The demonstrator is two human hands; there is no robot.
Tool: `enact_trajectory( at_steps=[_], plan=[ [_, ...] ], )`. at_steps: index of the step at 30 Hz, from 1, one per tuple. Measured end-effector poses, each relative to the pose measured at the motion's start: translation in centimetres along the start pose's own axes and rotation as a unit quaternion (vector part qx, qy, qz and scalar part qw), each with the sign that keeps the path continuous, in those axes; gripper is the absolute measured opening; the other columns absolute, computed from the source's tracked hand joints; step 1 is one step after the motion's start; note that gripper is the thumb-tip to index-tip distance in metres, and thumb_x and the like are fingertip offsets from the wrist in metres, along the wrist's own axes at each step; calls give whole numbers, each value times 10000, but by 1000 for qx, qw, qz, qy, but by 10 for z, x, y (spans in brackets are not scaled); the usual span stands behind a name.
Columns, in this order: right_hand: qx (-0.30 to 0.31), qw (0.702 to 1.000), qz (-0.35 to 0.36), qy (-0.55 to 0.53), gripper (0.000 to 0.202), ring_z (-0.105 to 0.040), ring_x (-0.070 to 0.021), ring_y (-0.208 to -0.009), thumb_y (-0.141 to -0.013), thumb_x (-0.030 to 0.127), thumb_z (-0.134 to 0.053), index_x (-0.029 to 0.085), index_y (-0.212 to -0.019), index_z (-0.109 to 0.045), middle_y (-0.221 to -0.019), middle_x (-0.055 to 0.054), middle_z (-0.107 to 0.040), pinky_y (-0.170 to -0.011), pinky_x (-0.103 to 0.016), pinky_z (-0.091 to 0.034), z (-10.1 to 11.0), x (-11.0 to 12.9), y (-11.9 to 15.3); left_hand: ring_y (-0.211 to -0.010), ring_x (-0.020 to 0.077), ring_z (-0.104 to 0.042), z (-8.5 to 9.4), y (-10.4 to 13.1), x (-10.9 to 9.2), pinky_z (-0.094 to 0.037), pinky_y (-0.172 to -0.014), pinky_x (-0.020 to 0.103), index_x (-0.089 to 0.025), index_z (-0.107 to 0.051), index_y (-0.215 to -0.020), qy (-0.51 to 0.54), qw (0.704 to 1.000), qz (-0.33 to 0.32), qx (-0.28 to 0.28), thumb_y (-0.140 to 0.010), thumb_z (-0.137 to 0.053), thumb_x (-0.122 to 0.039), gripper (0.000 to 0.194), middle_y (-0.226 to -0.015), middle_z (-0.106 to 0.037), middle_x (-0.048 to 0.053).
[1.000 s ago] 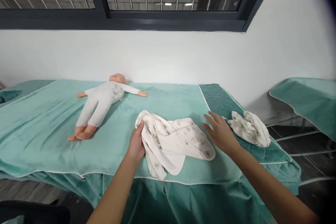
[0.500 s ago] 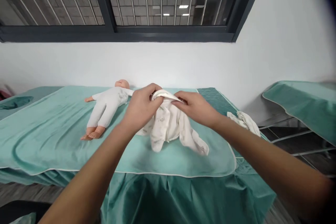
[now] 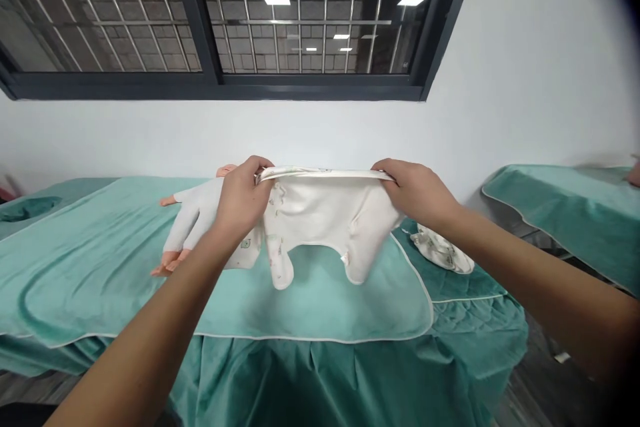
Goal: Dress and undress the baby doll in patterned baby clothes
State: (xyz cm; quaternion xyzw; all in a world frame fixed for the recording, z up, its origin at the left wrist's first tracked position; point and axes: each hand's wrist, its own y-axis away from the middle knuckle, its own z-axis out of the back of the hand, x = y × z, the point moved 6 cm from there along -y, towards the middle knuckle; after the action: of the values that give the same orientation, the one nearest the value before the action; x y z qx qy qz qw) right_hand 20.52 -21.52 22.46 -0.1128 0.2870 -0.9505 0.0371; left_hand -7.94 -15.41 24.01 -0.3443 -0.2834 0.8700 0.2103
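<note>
The left hand (image 3: 245, 195) and right hand (image 3: 416, 192) each pinch one end of the upper edge of a small white printed garment (image 3: 320, 210), at its ten and two o'clock, stretching that edge straight with the rest hanging above the light green sheet (image 3: 320, 310). Toward nine o'clock from the garment, a doll (image 3: 193, 213) in white clothing lies partly hidden behind the left hand and forearm, while a crumpled printed cloth (image 3: 443, 250) rests around four o'clock on the darker green cover (image 3: 467, 287).

Left hand (image 3: 245, 195) and right hand (image 3: 417, 192) raised level, well apart, fingers pinched, both forearms reaching forward and inward
</note>
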Motion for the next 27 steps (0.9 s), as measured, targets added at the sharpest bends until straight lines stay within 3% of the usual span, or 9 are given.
enact_trajectory(
  at_steps=[3, 6, 10, 13, 15, 21, 24, 26, 27],
  plan=[
    [36, 998, -35, 23, 354, -629, -234, -938, -879, 192, -425, 273, -1145, -644, -1109, -20, -710, -750, -322, -430, -12, -20, 12, -749, 169, -569, -8, 4, 10, -419, -696, 275, -218, -639, -943, 15, 999, 24, 45, -865, -490, -319, 196, -839, -665, -5],
    [76, 993, -67, -61, 331, -634, -219, -954, -893, 247, -433, 300, -1128, -659, -1098, 3, -711, -756, -303, -451, -23, -37, 23, -760, 180, -583, -18, 9, 23, -415, -672, 271, -216, -645, -892, 2, 994, 53, 96, -876, -484, -397, 243, -817, -667, -6],
    [160, 956, -130, -209, 293, -654, -199, -875, -864, 415, -526, 265, -1047, -700, -983, 0, -724, -675, -254, -467, -38, -61, 29, -802, 211, -627, -39, 14, 39, -454, -687, 279, -228, -687, -870, 4, 960, 103, 259, -860, -481, -536, 370, -851, -708, 6],
    [222, 944, -134, -204, 311, -655, -207, -856, -837, 457, -550, 234, -980, -714, -958, -15, -729, -665, -257, -469, -48, -74, 18, -937, 241, -650, -53, 11, 47, -480, -800, 306, -292, -724, -964, -14, 918, 95, 385, -833, -490, -618, 422, -1027, -735, 0],
    [264, 943, -114, -169, 296, -656, -208, -883, -849, 437, -531, 233, -958, -716, -989, -19, -730, -703, -263, -475, -60, -80, 4, -995, 260, -648, -62, 2, 56, -476, -860, 334, -315, -722, -1026, -44, 901, 91, 421, -826, -479, -654, 463, -1100, -730, 7],
    [297, 951, -73, 38, 292, -629, -235, -1052, -895, 303, -479, 226, -1085, -688, -1181, -71, -691, -876, -315, -461, -138, -83, -35, -1027, 305, -649, -121, -17, 116, -495, -847, 365, -209, -676, -1054, -163, 881, 148, 418, -833, -482, -630, 514, -1175, -690, 114],
    [254, 961, -83, 69, 369, -575, -307, -1143, -894, 169, -423, 137, -1204, -621, -1238, -190, -634, -936, -423, -435, -186, -57, -28, -1142, 354, -588, -154, -6, 134, -480, -899, 438, -170, -612, -1157, -270, 898, 163, 308, -878, -489, -486, 440, -1210, -646, 169],
    [232, 969, -54, 60, 426, -485, -292, -1257, -866, 97, -428, 142, -1261, -581, -1376, -177, -540, -1028, -417, -369, -216, -27, -11, -1262, 354, -494, -177, 10, 124, -431, -990, 465, -140, -543, -1264, -274, 934, 86, 212, -882, -510, -331, 429, -1340, -555, 196],
    [229, 971, -38, 48, 436, -482, -255, -1256, -867, 90, -429, 176, -1267, -577, -1394, -135, -533, -1044, -374, -360, -230, -12, 0, -1262, 320, -496, -192, 23, 118, -410, -1027, 441, -136, -552, -1251, -232, 949, 55, 207, -898, -471, -264, 384, -1325, -565, 184]
  ],
)
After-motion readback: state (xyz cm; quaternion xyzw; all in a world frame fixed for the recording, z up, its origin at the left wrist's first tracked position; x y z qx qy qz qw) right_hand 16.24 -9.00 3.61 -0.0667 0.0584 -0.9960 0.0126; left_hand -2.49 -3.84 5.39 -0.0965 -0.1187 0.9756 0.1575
